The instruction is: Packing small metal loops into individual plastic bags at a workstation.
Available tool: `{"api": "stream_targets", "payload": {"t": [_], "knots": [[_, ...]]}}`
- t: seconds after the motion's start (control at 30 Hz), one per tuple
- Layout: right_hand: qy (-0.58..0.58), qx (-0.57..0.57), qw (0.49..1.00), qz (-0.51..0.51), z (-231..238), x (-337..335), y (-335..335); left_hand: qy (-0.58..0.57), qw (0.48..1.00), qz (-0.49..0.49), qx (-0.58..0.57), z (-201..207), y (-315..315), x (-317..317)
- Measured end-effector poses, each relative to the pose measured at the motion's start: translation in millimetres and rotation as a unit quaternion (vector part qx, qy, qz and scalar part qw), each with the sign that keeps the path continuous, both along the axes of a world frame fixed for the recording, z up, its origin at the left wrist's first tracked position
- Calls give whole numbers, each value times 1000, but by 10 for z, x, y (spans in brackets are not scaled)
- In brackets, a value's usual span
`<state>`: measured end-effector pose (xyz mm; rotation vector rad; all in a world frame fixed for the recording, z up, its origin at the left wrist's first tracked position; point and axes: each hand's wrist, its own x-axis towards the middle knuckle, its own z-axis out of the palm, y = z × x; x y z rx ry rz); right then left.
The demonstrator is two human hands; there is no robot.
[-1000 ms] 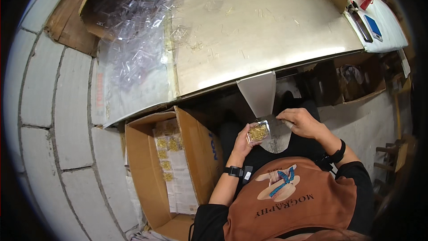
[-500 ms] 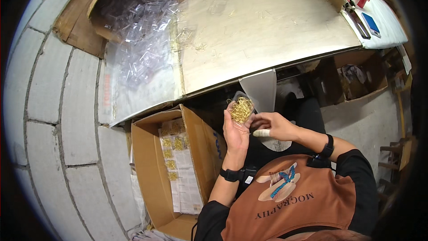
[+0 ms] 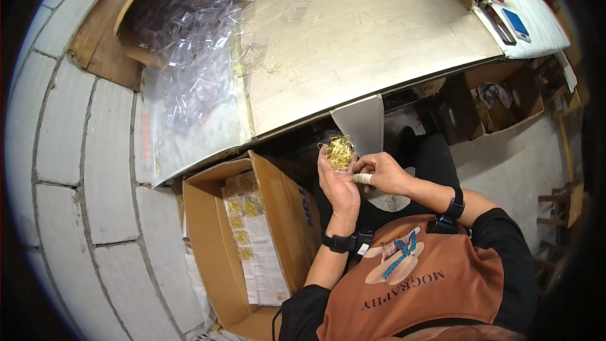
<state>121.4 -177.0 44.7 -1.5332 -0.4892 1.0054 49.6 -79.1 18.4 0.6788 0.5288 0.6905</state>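
My left hand (image 3: 338, 180) holds up a small clear plastic bag (image 3: 339, 150) filled with thin golden pieces, just below the table's front edge. My right hand (image 3: 379, 173), with a bandaged fingertip, pinches the bag's lower right edge. Both wrists wear black bands. A grey metal chute (image 3: 361, 123) hangs from the table edge right behind the bag.
An open cardboard box (image 3: 211, 249) at my left holds several filled bags on white sheets. The metal-topped table (image 3: 353, 44) carries scattered golden pieces and a heap of empty clear bags (image 3: 183, 31). Another box (image 3: 499, 98) sits under the table at right. Tiled floor lies left.
Both hands have shifted left with the bag, from in front of my lap to beside the open box. The left hand turned the bag upright and the right hand moved to its edge.
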Motion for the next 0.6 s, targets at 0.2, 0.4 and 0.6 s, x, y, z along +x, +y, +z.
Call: {"api": "stream_targets", "payload": {"t": [0.2,0.4,0.6], "knots": [[42,-19,999,14,-58,13,16,4,1000,-7,23,4,-31,13],[102,-3,993,56,67,35,-53,21,998,-60,-21,6,139,-61],[-428,10,899,88,470,257,88,59,986,-153,-25,-10,225,-142]]}}
